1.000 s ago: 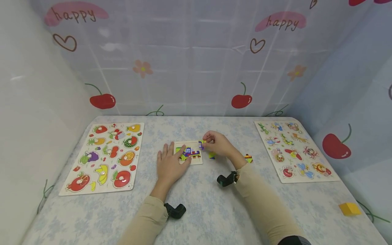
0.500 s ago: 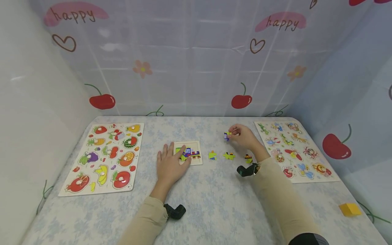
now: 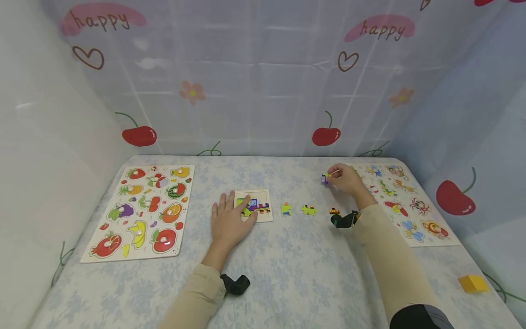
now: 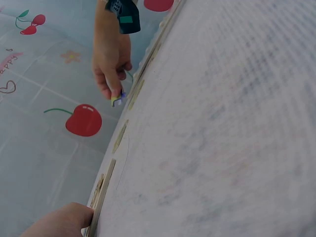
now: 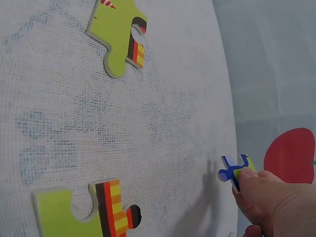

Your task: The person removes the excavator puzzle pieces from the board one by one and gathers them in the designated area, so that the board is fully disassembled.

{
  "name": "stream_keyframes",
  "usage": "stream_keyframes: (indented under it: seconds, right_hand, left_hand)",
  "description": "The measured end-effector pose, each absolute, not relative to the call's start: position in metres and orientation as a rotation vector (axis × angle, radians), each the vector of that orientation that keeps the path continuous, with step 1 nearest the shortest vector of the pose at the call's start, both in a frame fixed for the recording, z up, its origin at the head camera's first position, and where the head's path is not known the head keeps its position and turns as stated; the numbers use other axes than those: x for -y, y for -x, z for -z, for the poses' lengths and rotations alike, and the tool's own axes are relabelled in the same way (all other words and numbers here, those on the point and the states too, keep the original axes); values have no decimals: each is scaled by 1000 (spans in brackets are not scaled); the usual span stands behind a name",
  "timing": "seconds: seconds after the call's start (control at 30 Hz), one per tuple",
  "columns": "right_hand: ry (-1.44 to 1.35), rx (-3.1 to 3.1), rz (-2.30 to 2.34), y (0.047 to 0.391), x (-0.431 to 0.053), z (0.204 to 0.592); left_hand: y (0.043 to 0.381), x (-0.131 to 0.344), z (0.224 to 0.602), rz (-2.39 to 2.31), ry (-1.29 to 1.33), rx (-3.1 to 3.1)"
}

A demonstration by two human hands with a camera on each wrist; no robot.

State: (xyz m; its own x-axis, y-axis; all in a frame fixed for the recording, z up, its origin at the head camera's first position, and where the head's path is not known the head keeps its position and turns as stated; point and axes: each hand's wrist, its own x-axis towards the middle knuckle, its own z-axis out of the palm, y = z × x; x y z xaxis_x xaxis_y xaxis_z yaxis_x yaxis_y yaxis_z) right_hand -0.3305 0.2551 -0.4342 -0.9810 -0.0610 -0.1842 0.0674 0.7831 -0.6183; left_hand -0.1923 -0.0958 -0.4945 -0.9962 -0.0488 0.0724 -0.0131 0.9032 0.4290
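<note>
My left hand (image 3: 229, 223) lies with spread, straight fingers over a small wooden jigsaw tray (image 3: 251, 191) at mid-table, covering its left part. Some pieces with a purple and green vehicle picture sit in the tray. In the left wrist view the left thumb (image 4: 74, 216) is at the tray's edge. Between thumb and fingers, my right hand (image 3: 348, 180) pinches a blue and green jigsaw piece (image 5: 231, 170), held above the table at the right. Three loose jigsaw pieces lie in a row: one by the tray (image 3: 286, 209), a middle one (image 3: 308, 209), and one (image 3: 334, 211) partly behind the right wrist camera.
A fruit puzzle board (image 3: 132, 210) lies at the left, and an animal and insect puzzle board (image 3: 400, 214) at the right, partly behind the right arm. A yellow block (image 3: 473, 283) sits near the right edge. A printed curtain (image 3: 255, 91) stands behind the table.
My right hand has carried the jigsaw piece from the tray's upper right corner rightward, past the loose pieces, to beside the animal board. The left hand has stayed on the tray.
</note>
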Motion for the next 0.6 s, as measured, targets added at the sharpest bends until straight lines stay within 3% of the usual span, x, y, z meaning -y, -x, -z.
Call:
stream_keyframes:
  seconds: [0.6]
  right_hand:
    - [45,-2901,679,337,-253,439]
  left_hand:
    - [194,95,498,662,-35,2975]
